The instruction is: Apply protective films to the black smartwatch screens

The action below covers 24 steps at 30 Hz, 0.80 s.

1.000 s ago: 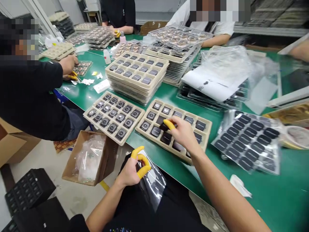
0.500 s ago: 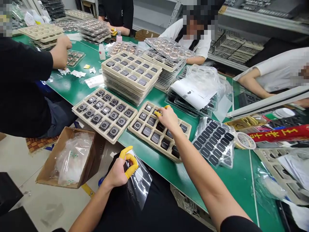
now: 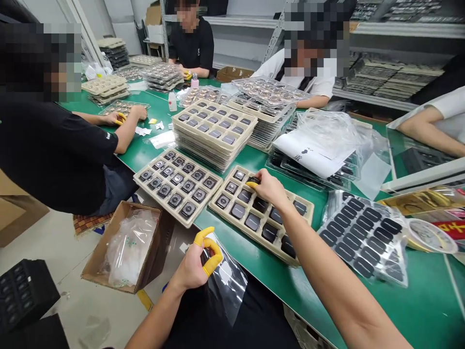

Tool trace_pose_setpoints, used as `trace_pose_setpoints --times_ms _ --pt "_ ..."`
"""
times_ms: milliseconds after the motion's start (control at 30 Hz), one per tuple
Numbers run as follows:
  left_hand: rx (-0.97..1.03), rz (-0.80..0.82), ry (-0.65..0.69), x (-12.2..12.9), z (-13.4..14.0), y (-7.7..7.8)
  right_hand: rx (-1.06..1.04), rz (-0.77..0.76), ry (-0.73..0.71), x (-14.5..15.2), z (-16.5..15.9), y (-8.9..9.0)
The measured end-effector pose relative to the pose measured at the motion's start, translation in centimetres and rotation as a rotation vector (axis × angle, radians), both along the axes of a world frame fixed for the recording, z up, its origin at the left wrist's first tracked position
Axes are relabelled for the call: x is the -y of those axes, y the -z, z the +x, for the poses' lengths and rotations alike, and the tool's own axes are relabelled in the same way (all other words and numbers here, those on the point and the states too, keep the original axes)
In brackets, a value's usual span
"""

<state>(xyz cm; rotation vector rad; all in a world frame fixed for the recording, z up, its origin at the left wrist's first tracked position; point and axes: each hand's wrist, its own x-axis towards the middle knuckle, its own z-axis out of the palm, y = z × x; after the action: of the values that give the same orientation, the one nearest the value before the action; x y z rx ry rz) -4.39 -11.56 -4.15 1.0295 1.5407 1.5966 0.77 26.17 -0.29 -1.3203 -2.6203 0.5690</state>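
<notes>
Centrally, in the head view, the left hand [image 3: 194, 264], its fingertips yellow-sheathed, grips a clear, glossy plastic film [image 3: 228, 291] before the green worktop [image 3: 417, 295]. Farther right, the right hand [image 3: 271, 186] pinches a dark, squarish piece [image 3: 254, 179] at the beige, compartmented plastic tray [image 3: 236, 224]; a similar beige tray [image 3: 165, 204] lies left.
</notes>
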Motion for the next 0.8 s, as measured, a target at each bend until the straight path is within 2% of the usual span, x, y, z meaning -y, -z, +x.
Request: trace_pose_setpoints --times_ms 100,167,233,267,300,333,400,467,533,700,800 --pt "-0.076 -0.036 0.009 -0.6 -0.3 -0.8 -0.153 -0.031 0.023 2.4 1.5 -1.3" --pt "-0.159 -0.058 0.014 -0.9 -0.4 -1.5 -0.25 -0.09 -0.025 5.8 3.4 -2.1" --pt "-0.289 -0.062 0.006 -1.3 -0.2 -2.0 -0.331 -0.196 -0.132 10.4 5.6 -2.5" --pt "-0.374 -0.056 -0.001 -1.5 0.1 -2.1 -0.379 -0.276 -0.194 12.9 6.7 -2.5" --pt "-0.47 -0.05 -0.004 -1.7 0.3 -2.1 -0.49 -0.435 -0.233 15.2 7.7 -2.2" --pt "-0.579 -0.041 -0.003 -1.9 0.6 -2.1 -0.564 -0.588 -0.229 17.3 8.5 -1.9" --pt "-0.812 -0.033 0.002 -2.3 1.1 -1.8 -0.667 -0.768 -0.164 20.1 9.5 -0.9" --pt "-1.005 -0.055 0.012 -2.6 1.5 -1.4 -0.704 -0.841 -0.079 21.1 9.8 0.1" --pt "-1.109 -0.08 0.02 -2.8 1.8 -1.0 -0.707 -0.874 -0.02 21.0 9.7 1.0" --pt "-1.107 -0.129 0.022 -3.2 2.0 -0.5 -0.694 -0.957 0.042 20.2 9.8 1.7" --pt "-1.074 -0.166 0.01 -3.4 2.0 -0.7 -0.74 -1.014 0.007 20.7 10.2 1.9"
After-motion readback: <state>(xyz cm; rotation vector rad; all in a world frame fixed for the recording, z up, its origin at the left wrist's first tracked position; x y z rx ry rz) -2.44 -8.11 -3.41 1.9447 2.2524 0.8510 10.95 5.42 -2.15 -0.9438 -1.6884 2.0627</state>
